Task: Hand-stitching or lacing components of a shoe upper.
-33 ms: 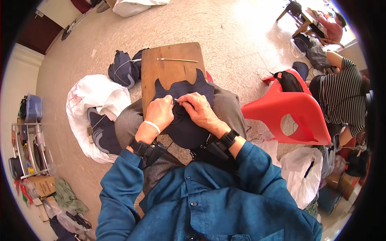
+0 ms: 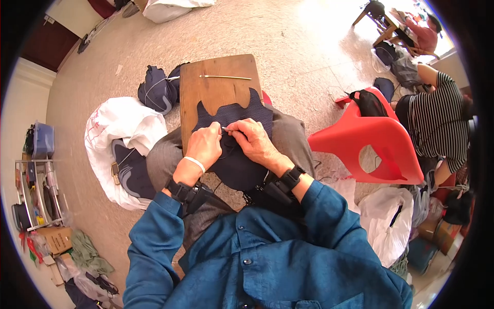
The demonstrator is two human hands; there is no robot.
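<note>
A dark navy knitted piece [image 2: 242,170] with pointed upper corners drapes over the near end of a wooden board [image 2: 218,67] and down between my knees. My left hand [image 2: 204,145] is closed, its thumb and fingertips pinching the knit near its middle. Right beside it, my right hand [image 2: 253,141] is also pinched shut, fingertips almost meeting the left ones. A small pale glint shows between the two hands, too tiny to name. Farther up the board lies a long, thin metal needle [image 2: 226,77] with an eye at one end, touched by neither hand.
White sack [image 2: 103,121] holding dark knitted pieces stands at my left; a tied dark bundle [image 2: 154,90] is beyond it. To the right are a red plastic stool [image 2: 360,144], a white plastic bag [image 2: 386,221] and a person in a striped top [image 2: 437,123]. Shelves [image 2: 38,190] line the left.
</note>
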